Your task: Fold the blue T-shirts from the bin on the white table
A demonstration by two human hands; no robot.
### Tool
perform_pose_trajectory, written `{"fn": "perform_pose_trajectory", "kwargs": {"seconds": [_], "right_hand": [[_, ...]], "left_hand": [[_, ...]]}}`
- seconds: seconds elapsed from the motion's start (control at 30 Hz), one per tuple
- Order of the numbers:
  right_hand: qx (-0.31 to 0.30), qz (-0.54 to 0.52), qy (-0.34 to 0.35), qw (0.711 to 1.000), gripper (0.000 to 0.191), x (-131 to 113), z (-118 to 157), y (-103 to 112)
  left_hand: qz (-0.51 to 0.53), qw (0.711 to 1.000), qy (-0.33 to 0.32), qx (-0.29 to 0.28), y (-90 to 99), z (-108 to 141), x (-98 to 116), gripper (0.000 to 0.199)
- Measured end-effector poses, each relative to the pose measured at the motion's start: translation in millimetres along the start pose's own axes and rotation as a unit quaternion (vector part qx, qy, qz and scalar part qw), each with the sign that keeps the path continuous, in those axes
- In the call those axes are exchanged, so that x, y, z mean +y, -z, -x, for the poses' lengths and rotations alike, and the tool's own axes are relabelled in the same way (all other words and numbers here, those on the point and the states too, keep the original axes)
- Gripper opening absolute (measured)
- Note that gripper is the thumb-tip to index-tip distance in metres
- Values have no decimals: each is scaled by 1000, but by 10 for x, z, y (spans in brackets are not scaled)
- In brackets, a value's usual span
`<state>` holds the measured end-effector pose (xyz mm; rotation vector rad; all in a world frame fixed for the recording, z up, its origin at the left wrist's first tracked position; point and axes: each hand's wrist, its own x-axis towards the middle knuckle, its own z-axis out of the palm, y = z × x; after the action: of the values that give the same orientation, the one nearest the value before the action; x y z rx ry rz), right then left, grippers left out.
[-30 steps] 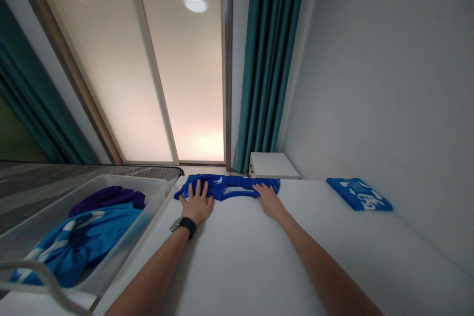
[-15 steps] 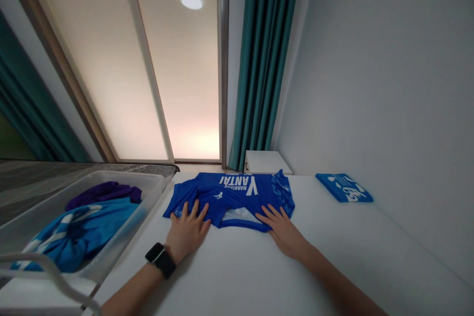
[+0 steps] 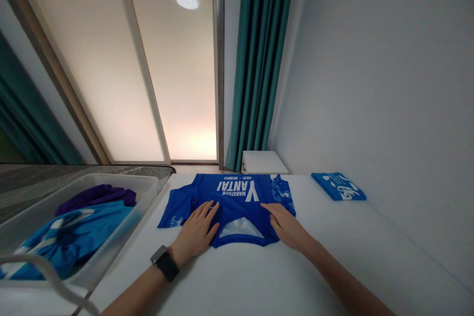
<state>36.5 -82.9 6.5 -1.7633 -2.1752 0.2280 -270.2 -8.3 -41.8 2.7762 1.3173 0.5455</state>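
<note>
A blue T-shirt [image 3: 237,212] with white "Yantai Marathon" lettering lies spread on the white table, its collar toward me and the print upside down from my side. My left hand [image 3: 198,229], with a black watch on the wrist, rests on the shirt's left shoulder, fingers stretched out. On the right shoulder lies my right hand [image 3: 287,224], its index finger extended over the cloth and the other fingers partly hidden. The white inside of the shirt's back shows through the neck opening. Both sleeves are spread outward.
Left of the table stands a translucent plastic bin [image 3: 146,192] holding a light blue garment [image 3: 89,227] and a purple one [image 3: 98,197]. A folded blue garment [image 3: 338,186] lies by the wall at the right. A pale curved tube [image 3: 48,269] crosses the lower left.
The shirt's collar has come nearer to me and the cloth lies flatter, with the left sleeve more spread. Both hands have shifted inward over the shoulders. The view has turned slightly.
</note>
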Motion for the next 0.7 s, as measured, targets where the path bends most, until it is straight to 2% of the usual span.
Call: {"fn": "perform_pose_trajectory", "kwargs": {"seconds": [0.1, 0.17, 0.23, 0.37, 0.53, 0.7], "right_hand": [[-26, 79, 10, 996, 53, 45, -142, -243], [-40, 116, -21, 992, 56, 92, -239, -360], [-43, 136, -65, 988, 61, 138, -358, -412], [-43, 150, -105, 982, 67, 184, -589, -405], [-46, 160, -98, 981, 65, 162, -605, -395], [-53, 157, -77, 983, 66, 51, -321, -383]], "left_hand": [[-6, 1000, 9, -26, -117, -28, -101, 57], [-18, 999, 39, -29, -127, -90, -206, 57], [-38, 995, 94, -23, -111, -189, -313, 54], [-73, 987, 140, -31, -113, -384, -421, 52], [-62, 988, 135, -47, -133, -360, -314, 58], [-54, 993, 74, -74, -5, -100, -136, 59]]}}
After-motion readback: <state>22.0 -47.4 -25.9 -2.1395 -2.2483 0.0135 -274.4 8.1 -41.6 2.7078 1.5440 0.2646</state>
